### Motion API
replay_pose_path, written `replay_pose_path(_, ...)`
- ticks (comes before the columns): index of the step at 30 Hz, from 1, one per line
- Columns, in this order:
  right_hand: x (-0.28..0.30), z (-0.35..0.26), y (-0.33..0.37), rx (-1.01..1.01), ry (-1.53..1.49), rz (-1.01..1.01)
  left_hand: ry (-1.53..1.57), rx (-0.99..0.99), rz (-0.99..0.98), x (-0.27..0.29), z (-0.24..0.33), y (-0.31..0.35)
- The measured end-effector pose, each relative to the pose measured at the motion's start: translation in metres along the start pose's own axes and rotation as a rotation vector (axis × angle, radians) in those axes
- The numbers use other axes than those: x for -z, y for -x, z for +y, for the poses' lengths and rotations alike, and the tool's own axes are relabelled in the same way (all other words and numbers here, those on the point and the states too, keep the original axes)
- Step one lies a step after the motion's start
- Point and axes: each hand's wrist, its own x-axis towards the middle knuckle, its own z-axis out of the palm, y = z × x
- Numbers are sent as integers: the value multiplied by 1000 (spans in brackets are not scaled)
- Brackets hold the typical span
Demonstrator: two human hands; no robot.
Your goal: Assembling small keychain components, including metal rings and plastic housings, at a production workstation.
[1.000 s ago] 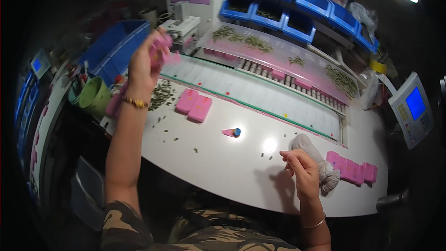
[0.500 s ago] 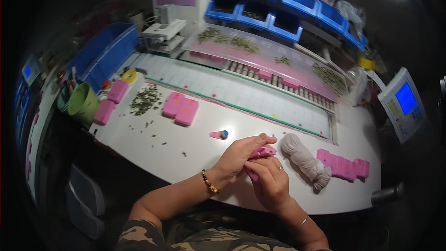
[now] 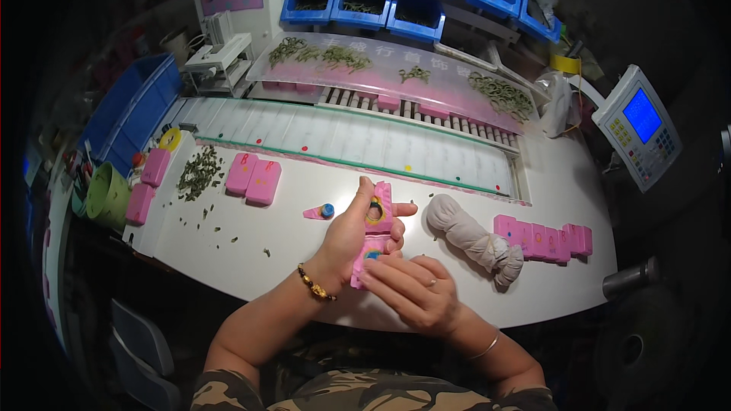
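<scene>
A pink rubber mold point(image 3: 387, 202) lies opened out in two halves in my left hand point(image 3: 343, 245). A ring-shaped hollow edged in yellow and dark green shows in its upper half, and a blue patch marks the lower half. My left thumb and fingers clasp the mold from either side. Against the lower half's edge, my right hand point(image 3: 419, 293) has its fingers closed together, partly covering it. On the white table beyond my left hand sits a small pink wedge with a blue round end point(image 3: 327, 211).
Two pink blocks point(image 3: 253, 178) and a pile of dark green pieces point(image 3: 199, 175) lie to the left. A rolled whitish cloth point(image 3: 472, 237) and a row of pink blocks point(image 3: 539, 240) are at right. Behind stand a glass-edged tray point(image 3: 350, 144), blue bins point(image 3: 417, 19) and a control panel point(image 3: 640, 122).
The mold, earlier folded between both hands, is now spread open, showing its inside. My right hand has moved down and left relative to the mold. The whole view has shifted.
</scene>
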Motion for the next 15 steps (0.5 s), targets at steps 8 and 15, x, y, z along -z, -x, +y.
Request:
replay_pose_path(8,35,64,27,-499,277,-328,-349,-79,94,1,5,8)
replay_pose_path(15,63,53,-18,-431,241,-51,-413,-110,141,9,0,4)
